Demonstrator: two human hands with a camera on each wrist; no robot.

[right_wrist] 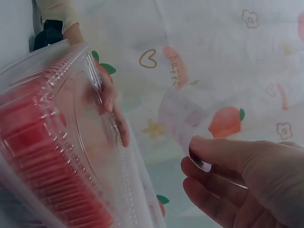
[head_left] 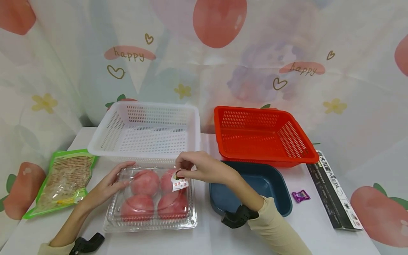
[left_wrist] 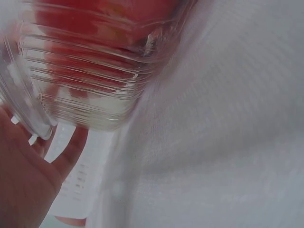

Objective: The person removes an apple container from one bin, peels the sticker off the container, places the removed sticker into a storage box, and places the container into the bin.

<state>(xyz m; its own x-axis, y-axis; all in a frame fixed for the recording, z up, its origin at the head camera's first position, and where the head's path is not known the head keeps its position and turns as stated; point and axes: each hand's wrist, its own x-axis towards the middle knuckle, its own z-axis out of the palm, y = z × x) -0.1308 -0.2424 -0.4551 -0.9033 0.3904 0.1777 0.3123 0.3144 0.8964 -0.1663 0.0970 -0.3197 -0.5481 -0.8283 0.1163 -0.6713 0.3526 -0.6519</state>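
A clear plastic clamshell box [head_left: 149, 198] with several red round fruits inside lies on the white table in front of me. My left hand [head_left: 109, 182] rests on the box's left rear corner, fingers laid fairly straight over the lid. In the left wrist view the palm [left_wrist: 23, 180] lies against the ribbed box [left_wrist: 90, 71]. My right hand [head_left: 194, 166] reaches over the right rear corner. Its thumb and fingers pinch the white label [head_left: 179, 183] stuck on the lid. The right wrist view shows this hand [right_wrist: 237, 175] pinching a thin pale piece beside the lid [right_wrist: 71, 123].
Behind the box stand a white slotted basket [head_left: 146, 131] and a red slotted basket [head_left: 261, 134]. A dark blue tray [head_left: 267, 179] sits under my right forearm. A green food packet [head_left: 65, 180] lies far left. A purple sweet [head_left: 300, 196] and a black pasta box [head_left: 334, 191] lie right.
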